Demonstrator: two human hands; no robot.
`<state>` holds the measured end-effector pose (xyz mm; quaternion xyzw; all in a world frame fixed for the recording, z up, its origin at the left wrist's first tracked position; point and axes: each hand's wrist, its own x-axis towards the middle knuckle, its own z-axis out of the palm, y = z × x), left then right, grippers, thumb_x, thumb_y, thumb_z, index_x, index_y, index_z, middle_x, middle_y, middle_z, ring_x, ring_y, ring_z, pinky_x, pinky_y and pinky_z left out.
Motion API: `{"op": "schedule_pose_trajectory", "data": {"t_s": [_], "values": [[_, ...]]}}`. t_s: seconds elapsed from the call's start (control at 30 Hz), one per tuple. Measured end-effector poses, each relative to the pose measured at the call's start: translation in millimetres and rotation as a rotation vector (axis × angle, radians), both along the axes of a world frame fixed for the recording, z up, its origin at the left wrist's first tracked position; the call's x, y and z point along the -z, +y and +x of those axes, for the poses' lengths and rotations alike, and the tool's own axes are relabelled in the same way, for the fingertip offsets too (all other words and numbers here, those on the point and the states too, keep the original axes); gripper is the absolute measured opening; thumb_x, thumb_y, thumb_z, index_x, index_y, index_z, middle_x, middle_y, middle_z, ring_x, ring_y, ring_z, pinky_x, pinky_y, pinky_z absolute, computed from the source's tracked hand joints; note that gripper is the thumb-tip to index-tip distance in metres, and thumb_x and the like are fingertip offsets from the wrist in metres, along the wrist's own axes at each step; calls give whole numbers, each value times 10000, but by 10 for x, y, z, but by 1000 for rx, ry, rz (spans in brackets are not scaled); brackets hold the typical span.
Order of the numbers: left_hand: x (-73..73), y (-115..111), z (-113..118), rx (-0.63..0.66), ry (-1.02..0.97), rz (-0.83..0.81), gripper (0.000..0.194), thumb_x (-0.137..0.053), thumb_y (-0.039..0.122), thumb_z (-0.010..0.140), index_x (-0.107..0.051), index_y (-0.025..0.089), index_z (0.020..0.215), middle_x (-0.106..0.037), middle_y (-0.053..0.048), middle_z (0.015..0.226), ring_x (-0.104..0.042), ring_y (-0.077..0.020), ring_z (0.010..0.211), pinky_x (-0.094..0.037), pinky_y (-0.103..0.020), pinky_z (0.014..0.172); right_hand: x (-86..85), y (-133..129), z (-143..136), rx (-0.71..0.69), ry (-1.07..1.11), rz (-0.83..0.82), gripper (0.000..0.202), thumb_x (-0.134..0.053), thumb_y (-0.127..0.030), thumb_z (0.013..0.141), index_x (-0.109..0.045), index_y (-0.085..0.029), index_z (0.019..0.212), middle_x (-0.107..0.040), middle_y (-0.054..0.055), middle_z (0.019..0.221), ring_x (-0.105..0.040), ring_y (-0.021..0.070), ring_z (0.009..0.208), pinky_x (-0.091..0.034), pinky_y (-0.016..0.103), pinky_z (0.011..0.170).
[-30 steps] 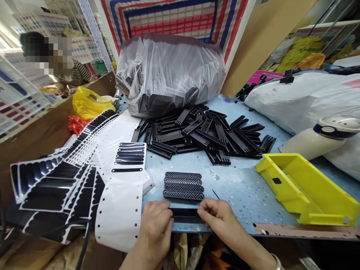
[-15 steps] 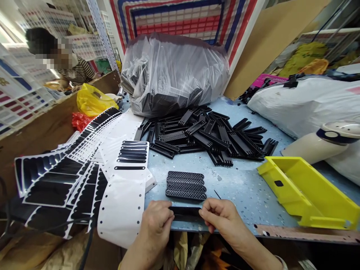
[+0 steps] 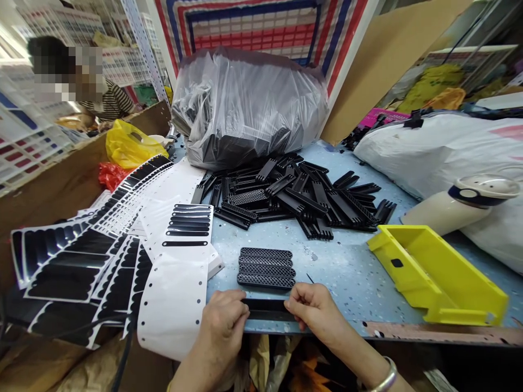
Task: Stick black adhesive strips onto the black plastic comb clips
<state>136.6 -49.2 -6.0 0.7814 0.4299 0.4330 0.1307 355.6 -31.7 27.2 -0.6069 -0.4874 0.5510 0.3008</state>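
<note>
The left hand (image 3: 224,316) and the right hand (image 3: 312,305) hold one black bar (image 3: 266,309) between them, lengthwise from hand to hand, at the table's near edge; whether it touches the table (image 3: 339,261) I cannot tell. The left thumb and curled fingers close on its left end, while the right thumb and fingertips pinch the right end. A bangle (image 3: 386,375) circles the right wrist. Just beyond the grip, four lattice bars (image 3: 266,267) lie side by side in a neat block, with a thin black sliver (image 3: 310,278) near its right end. Just left of the left hand a white sheet (image 3: 174,310) hangs over the edge; farther up it carries a row of black strips (image 3: 188,225). More sheets (image 3: 65,272) fan out farther left. Well beyond the grip is a loose pile (image 3: 286,196) of black bars, and behind that a clear bag (image 3: 253,109) with dark things inside. To the right of the grip, well apart, stands a yellow bin (image 3: 425,288), with a bottle (image 3: 433,209) leaning behind it and a white sack (image 3: 441,141) past that. Far off to the left, beyond a yellow bag (image 3: 133,144), is a person in a striped top (image 3: 112,103).
</note>
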Motion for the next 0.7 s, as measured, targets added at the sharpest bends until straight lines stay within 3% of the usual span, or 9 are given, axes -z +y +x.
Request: {"op": "schedule_pose_trajectory", "data": {"t_s": [0.33,0.7], "values": [[-2,-5,4,5,-10,-2,224,-514,43,835,-637,214,761,-771,-49,852,-742,-216,816,-540,-334,683,102,1,-4,-29,-231,212,200,-554,-276,636,-415,-241,496,-419,-59,467,-424,124,480,-328,249,480],[-41,16,16,30,-34,16,244,-496,32,840,-622,214,738,-764,-29,808,-744,-209,811,-502,-310,660,101,-18,12,-15,-180,177,187,-535,-323,649,-429,-250,514,-398,-62,477,-421,124,453,-338,248,437]]}}
